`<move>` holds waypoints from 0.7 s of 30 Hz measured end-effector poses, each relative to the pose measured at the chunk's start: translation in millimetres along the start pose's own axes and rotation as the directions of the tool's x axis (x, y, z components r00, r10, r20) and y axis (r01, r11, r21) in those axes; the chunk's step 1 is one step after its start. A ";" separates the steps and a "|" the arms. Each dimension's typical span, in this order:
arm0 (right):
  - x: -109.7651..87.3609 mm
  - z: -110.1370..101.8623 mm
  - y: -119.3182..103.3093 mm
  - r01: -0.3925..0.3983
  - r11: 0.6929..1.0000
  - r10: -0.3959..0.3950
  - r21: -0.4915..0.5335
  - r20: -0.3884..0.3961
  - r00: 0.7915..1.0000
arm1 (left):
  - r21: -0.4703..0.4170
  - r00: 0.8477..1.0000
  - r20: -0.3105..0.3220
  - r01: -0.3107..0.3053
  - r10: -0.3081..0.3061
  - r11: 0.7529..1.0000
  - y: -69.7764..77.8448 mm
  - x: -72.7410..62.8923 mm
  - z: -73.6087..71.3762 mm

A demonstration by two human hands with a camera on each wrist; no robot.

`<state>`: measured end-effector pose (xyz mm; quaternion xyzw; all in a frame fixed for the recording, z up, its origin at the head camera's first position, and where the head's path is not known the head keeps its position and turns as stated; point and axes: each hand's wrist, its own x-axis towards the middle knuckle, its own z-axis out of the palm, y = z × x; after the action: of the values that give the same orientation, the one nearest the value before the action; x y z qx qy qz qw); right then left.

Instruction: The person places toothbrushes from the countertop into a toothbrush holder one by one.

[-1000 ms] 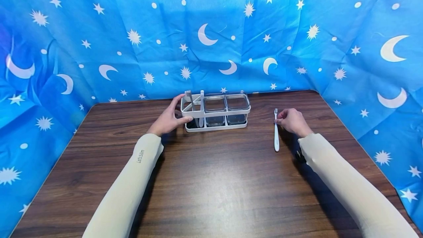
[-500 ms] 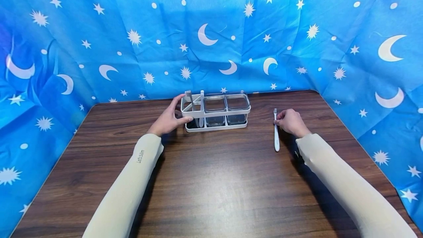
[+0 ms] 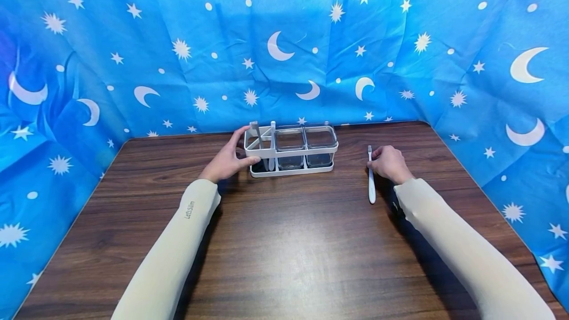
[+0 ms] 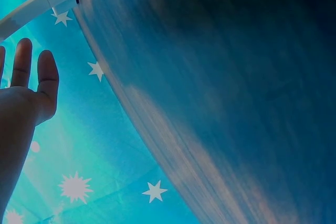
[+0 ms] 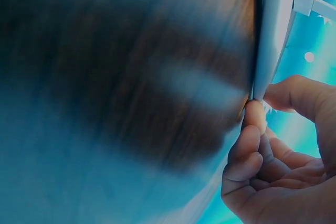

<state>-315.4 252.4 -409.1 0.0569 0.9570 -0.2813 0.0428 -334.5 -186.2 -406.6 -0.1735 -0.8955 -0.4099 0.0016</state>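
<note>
At the back middle of the table is a white toothbrush holder (image 3: 291,152). My left hand (image 3: 224,162) grips its left end, thumb along the front and fingers behind. Two toothbrushes stand in the left compartments, one with a grey head (image 3: 255,127), the other white (image 3: 272,137). To the right, a white toothbrush (image 3: 372,189) points its head toward the back wall. My right hand (image 3: 389,163) pinches it just below the head, between thumb and index finger. The right wrist view shows that pinch close up on the toothbrush handle (image 5: 275,30).
Two clear square cups, a left one (image 3: 290,163) and a right one (image 3: 319,161), sit in the holder's right half. A brown wood-grain table (image 3: 284,241) lies below. Blue cloth (image 3: 222,63) with moons and stars hangs right behind the table's back edge.
My right hand and forearm have shifted slightly left, and the pinched end of the toothbrush has tipped a little left with them. The left hand and the holder have stayed put.
</note>
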 end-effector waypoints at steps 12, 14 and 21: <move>1.3 -5.6 -0.6 -0.044 0.999 0.044 0.004 -0.023 0.999 | -0.009 1.000 0.007 -0.007 0.007 1.000 0.5 -0.2 0.1; 1.1 -8.2 -1.8 -0.040 0.999 0.040 0.018 -0.031 0.999 | -0.011 1.000 0.009 -0.008 0.008 1.000 0.9 -0.3 -0.1; -3.5 -16.7 -7.7 0.032 0.997 -0.023 0.068 -0.123 0.992 | -0.011 1.000 0.010 -0.001 0.001 1.000 1.3 -0.8 -0.4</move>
<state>-313.8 254.7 -390.5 0.0621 0.9481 -0.3110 -0.0215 -333.4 -185.9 -405.5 -0.1760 -0.8932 -0.4139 -0.0035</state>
